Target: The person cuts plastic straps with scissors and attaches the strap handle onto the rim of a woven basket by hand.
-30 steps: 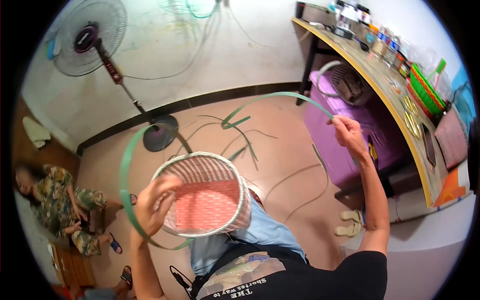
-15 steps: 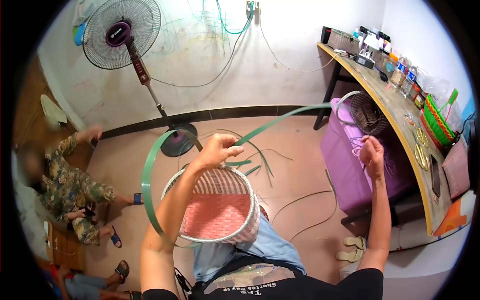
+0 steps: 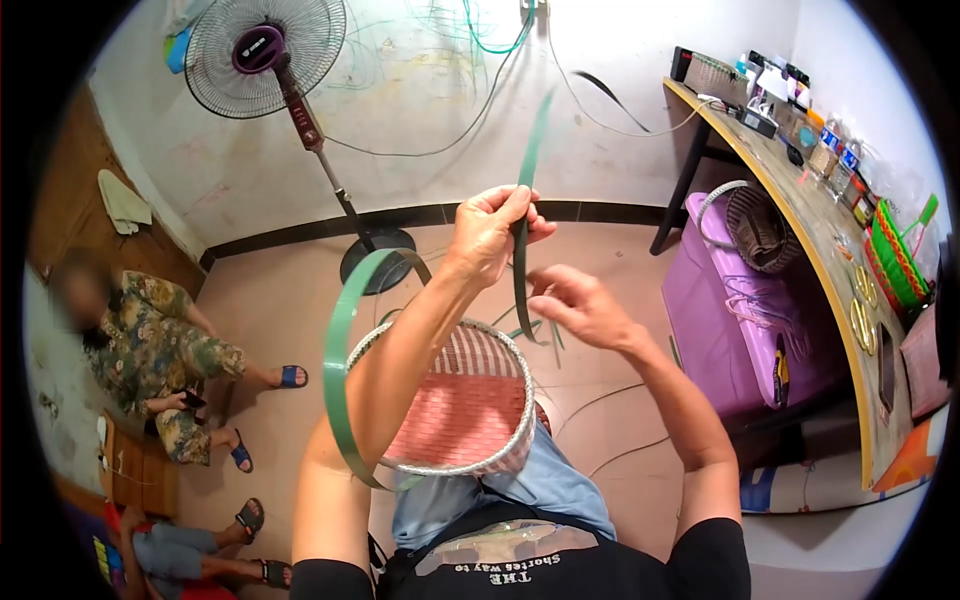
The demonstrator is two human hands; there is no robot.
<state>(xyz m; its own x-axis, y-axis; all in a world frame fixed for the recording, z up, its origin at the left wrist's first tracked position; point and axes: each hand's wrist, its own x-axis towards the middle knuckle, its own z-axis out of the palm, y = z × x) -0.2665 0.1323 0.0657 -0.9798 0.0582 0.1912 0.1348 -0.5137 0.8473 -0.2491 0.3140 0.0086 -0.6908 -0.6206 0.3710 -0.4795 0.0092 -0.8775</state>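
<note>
My left hand (image 3: 495,232) is raised above the far rim of the woven basket (image 3: 455,415) and pinches a green strip (image 3: 531,150). The strip's blurred end points up, and a dark length hangs below the fingers. Just right of that hanging length is my right hand (image 3: 580,305), fingers apart, holding nothing that shows. The basket, pink inside with a white and brown wall, rests at my lap. A wide green loop (image 3: 338,370) arcs around the basket's left side, passing behind my left forearm.
A standing fan (image 3: 305,125) is at the back left. Two people (image 3: 165,350) sit at the left. On the right, a purple box (image 3: 715,320) holding a dark basket and pliers-like tool stands under a cluttered table (image 3: 850,330). Loose strips lie on the floor.
My left hand has moved up and right from the basket with the strip. My right hand has come in from the right, let go of the strip and opened. The view has shifted.
</note>
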